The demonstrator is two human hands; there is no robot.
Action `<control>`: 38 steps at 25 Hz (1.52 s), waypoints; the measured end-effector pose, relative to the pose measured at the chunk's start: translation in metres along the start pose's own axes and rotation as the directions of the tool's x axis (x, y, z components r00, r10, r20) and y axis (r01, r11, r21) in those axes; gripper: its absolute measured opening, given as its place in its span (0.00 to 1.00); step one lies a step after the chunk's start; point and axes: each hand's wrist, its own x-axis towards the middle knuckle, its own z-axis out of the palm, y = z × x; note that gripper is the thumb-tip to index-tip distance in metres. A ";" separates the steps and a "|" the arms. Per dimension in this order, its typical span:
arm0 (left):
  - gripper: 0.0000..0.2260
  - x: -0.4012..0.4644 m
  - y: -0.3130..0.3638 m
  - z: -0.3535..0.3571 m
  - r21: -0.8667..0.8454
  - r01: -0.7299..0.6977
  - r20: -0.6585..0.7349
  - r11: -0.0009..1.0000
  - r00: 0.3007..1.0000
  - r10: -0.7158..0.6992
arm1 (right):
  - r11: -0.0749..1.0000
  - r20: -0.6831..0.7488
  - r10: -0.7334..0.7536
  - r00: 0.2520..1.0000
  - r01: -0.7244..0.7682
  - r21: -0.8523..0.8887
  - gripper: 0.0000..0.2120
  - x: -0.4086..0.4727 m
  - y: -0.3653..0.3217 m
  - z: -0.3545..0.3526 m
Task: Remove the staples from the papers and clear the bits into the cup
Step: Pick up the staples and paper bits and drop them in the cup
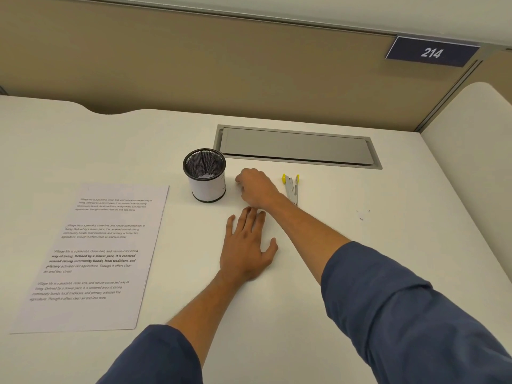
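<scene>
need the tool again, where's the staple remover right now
In the head view the staple remover lies on the desk right of centre, just behind the right forearm, beside the right hand and below the grey cable hatch.

A white desk (pixel 318 273) with a wavy back edge carries everything here. Set into its far middle is a grey cable hatch (pixel 297 146). Just in front of the hatch's left end stands a black mesh cup (pixel 206 177) wrapped in white paper. A printed sheet of paper (pixel 94 253) lies flat toward the left. A yellow-tipped staple remover (pixel 292 188) lies right of the cup, and a few tiny metal bits (pixel 361 216) sit further right. The left hand (pixel 246 250) rests flat, fingers spread, on the desk's middle.
</scene>
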 end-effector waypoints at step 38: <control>0.30 -0.001 0.001 -0.001 -0.004 -0.010 -0.022 1.000 1.000 0.010 | 0.884 -0.299 -0.144 0.943 0.259 0.390 0.19 -0.001 -0.040 -0.060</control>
